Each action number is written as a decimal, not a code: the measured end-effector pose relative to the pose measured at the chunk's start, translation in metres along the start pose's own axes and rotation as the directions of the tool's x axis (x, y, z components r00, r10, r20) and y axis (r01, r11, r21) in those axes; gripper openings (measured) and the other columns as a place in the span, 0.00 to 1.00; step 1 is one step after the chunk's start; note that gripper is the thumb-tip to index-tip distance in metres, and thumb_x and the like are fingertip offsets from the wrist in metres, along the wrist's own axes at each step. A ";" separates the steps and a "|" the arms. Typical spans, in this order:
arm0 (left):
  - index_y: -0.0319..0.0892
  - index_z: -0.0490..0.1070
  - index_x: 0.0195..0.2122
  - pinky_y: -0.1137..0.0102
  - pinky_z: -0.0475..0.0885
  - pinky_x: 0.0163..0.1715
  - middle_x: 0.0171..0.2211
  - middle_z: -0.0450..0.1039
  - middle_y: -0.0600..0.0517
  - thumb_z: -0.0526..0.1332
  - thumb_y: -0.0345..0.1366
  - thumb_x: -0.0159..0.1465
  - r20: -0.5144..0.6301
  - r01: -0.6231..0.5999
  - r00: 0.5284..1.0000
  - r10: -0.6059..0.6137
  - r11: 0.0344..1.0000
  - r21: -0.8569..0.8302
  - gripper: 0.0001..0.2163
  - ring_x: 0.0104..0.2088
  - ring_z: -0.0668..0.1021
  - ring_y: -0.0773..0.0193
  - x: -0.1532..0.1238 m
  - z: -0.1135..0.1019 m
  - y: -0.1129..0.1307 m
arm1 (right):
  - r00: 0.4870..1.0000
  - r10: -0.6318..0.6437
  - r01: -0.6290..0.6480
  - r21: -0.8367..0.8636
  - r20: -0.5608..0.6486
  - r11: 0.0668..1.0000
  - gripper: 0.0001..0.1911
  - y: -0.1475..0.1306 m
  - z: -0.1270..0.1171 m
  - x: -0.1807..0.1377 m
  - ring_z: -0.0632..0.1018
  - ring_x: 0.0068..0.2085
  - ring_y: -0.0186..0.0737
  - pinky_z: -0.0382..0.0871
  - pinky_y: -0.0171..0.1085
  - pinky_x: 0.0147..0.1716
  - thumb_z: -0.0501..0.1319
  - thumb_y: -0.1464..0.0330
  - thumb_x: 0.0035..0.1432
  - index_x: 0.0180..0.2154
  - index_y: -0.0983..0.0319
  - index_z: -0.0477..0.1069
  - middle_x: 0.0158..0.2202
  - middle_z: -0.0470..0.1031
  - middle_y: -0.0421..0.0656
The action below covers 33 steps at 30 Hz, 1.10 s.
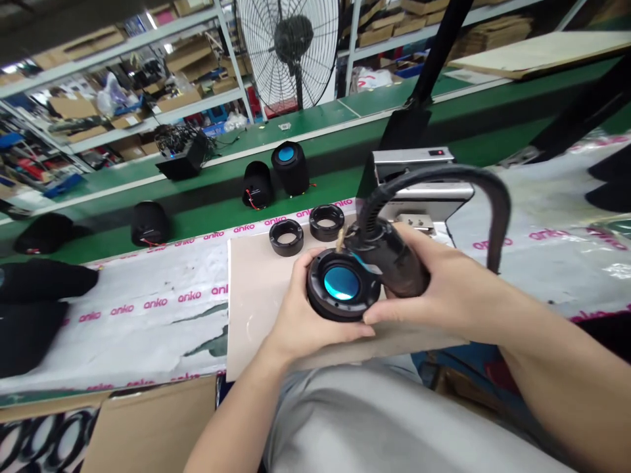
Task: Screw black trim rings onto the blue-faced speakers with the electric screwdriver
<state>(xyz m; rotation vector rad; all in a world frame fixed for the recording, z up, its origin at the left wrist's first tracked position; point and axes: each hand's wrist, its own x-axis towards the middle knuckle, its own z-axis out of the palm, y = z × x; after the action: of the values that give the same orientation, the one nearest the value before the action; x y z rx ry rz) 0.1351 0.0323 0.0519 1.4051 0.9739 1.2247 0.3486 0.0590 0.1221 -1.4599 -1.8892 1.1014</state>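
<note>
Cupping one round black speaker part (340, 284), blue at its centre, in the left hand (302, 322), fingers curling snugly under its rim, just above one beige board (251, 289). Clasping one dark hose-fed tool (397, 263) in the right hand (444, 286), fist closing round it, tip touching the part's top edge. Showing two black rings (286, 237) lying on the board behind, and three speakers (257, 185) on the green belt (207, 207).

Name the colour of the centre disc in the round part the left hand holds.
Bright blue disc in the black round part; head view.
</note>
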 end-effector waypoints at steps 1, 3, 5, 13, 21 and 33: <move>0.49 0.64 0.62 0.50 0.80 0.61 0.59 0.80 0.44 0.88 0.53 0.42 0.004 0.007 1.000 -0.007 1.000 -0.003 0.50 0.60 0.84 0.42 0.000 -0.001 0.000 | 1.000 0.006 -0.006 -0.002 -0.017 1.000 0.40 0.001 0.001 -0.001 0.73 0.30 0.39 0.74 0.38 0.34 0.77 0.57 0.39 0.56 0.53 0.75 0.31 0.75 0.36; 0.49 0.64 0.63 0.50 0.79 0.62 0.58 0.80 0.44 0.88 0.52 0.42 0.007 0.025 1.000 -0.025 1.000 -0.009 0.51 0.59 0.84 0.42 0.001 -0.001 0.000 | 0.999 0.027 -0.028 -0.024 -0.024 0.999 0.39 0.002 0.002 -0.002 0.71 0.29 0.38 0.73 0.37 0.33 0.79 0.56 0.38 0.54 0.52 0.76 0.29 0.74 0.36; 0.49 0.63 0.63 0.49 0.79 0.62 0.58 0.80 0.45 0.89 0.50 0.42 0.005 0.040 0.999 -0.040 0.999 -0.010 0.51 0.59 0.84 0.43 0.001 -0.002 0.001 | 0.999 0.048 -0.048 -0.044 -0.003 0.998 0.36 0.002 0.002 -0.002 0.71 0.29 0.39 0.74 0.38 0.34 0.79 0.55 0.38 0.51 0.52 0.77 0.28 0.73 0.36; 0.49 0.64 0.64 0.46 0.74 0.70 0.66 0.76 0.42 0.89 0.49 0.42 0.060 0.009 0.998 -0.009 1.000 -0.012 0.52 0.67 0.79 0.40 0.002 -0.003 -0.002 | 0.992 0.015 -0.006 -0.079 0.122 0.997 0.40 -0.001 -0.008 0.009 0.77 0.35 0.41 0.79 0.39 0.43 0.74 0.58 0.42 0.60 0.47 0.76 0.40 0.80 0.38; 0.49 0.65 0.65 0.47 0.74 0.70 0.67 0.75 0.43 0.90 0.45 0.42 0.093 0.014 0.996 -0.008 0.998 -0.063 0.52 0.67 0.79 0.41 0.001 -0.006 -0.006 | 0.985 0.002 0.025 -0.158 0.170 0.987 0.46 -0.002 -0.013 0.014 0.81 0.44 0.46 0.81 0.41 0.48 0.74 0.55 0.39 0.64 0.39 0.75 0.46 0.81 0.37; 0.48 0.66 0.63 0.45 0.75 0.69 0.64 0.79 0.44 0.88 0.39 0.46 0.084 0.044 0.996 -0.038 0.997 -0.067 0.46 0.65 0.82 0.42 -0.005 -0.004 -0.003 | 0.991 -0.011 0.044 -0.242 0.136 0.969 0.38 -0.001 -0.009 0.008 0.85 0.46 0.49 0.81 0.45 0.44 0.71 0.55 0.42 0.58 0.33 0.75 0.48 0.85 0.31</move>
<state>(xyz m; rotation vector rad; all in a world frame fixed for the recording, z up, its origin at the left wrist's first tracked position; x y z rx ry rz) 0.1303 0.0291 0.0480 1.3650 0.8918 1.1502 0.3529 0.0688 0.1275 -1.5177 -2.1982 1.0027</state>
